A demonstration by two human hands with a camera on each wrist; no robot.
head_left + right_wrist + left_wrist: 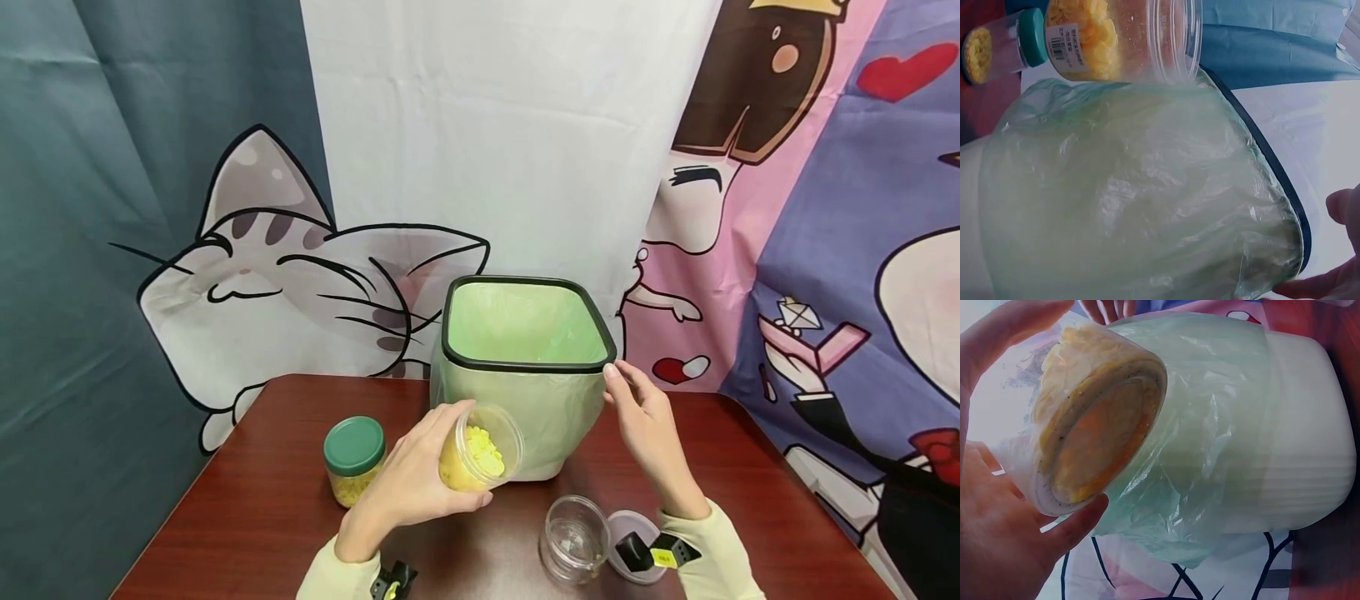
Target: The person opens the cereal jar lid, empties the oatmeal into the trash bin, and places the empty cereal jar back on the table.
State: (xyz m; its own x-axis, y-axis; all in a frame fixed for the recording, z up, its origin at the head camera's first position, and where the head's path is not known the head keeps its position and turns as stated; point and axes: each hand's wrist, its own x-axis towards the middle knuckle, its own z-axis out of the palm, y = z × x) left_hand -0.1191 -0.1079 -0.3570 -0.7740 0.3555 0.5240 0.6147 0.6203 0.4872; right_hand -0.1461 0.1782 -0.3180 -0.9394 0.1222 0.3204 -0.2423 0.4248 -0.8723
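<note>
My left hand (416, 475) grips a clear plastic jar (456, 468) by its side. The jar is tilted, its open mouth toward the trash bin (517, 425), and yellow pieces (483, 450) lie inside; a label (1067, 49) with a barcode shows on its wall. A pale green bag (1129, 181) lines the bin and folds down over its outside, under a black rim (525, 367). At the bin's front right corner, my right hand (648, 421) has its fingertips right at the rim, thumb apart from it in the right wrist view.
A jar with a green lid (354, 446) and yellow contents stands left of the bin. In front, another clear jar (573, 542) stands uncovered, beside a round translucent lid (626, 523). Printed cloth (495, 150) hangs behind the brown table (247, 508).
</note>
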